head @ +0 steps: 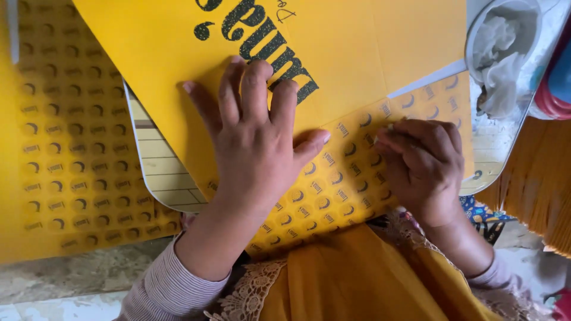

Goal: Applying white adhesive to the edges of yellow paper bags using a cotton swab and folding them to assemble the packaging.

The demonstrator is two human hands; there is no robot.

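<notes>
Pressing flat with fingers spread, the left hand (253, 139) lies on a large yellow paper envelope (333, 44) with bold black lettering, which sits in the middle of the scene. Just to its right, the right hand (423, 163) curls its fingertips together, pinching at a yellow sheet of small round stickers (339, 184) that lies near the person, partly over the envelope's near edge. Each sticker shows a dark crescent or tiny print. A second yellow sticker sheet (65, 148) lies at far left on the bench (77, 276). A white bowl of crumpled paper (502, 53) stands at far right.
</notes>
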